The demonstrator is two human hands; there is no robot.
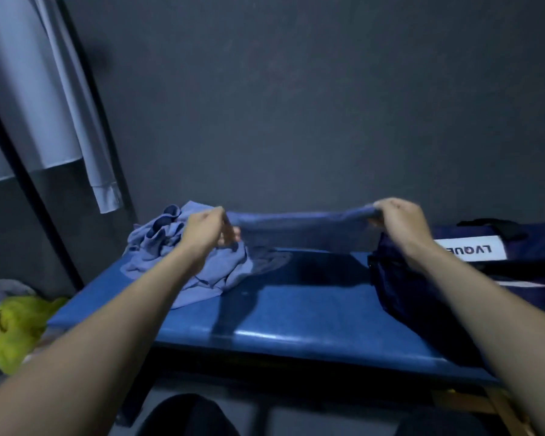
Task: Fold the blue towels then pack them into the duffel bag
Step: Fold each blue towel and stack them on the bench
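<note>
A soft, thin blue cloth towel [299, 220] is held stretched in the air above the padded, glossy blue table [296, 313], with its top edge pulled taut between the two hands. One end is pinched by the left hand [206, 228], fingers curled round a bunched corner; the other end is gripped by the right hand [397, 215] in the same way. Both grips are closed on the fabric, though how much cloth is caught in each cannot be told through the blur.

A corner could be lost from either grip if the towel is snapped or lowered quickly, since the cloth looks light and slippery; a crooked fold would then be judged likely. The hanging lower edge may also be dragged across the crumpled heap of pale blue towels [183, 256] lying on the table's left part, just below the left hand, and the heap could be pulled along or tangled.

The free table surface between the heap and the dark navy fabric duffel bag [422, 284] is limited, so the spread towel could be laid partly over either. The bag rests on the table's right side, under the right forearm, a white label [472, 248] showing; whether its opening is unzipped cannot be told.

At the left, pale garments [44, 99] are hung beside a dark pole, and a yellow-green object [19, 328] lies low beyond the table's edge.
</note>
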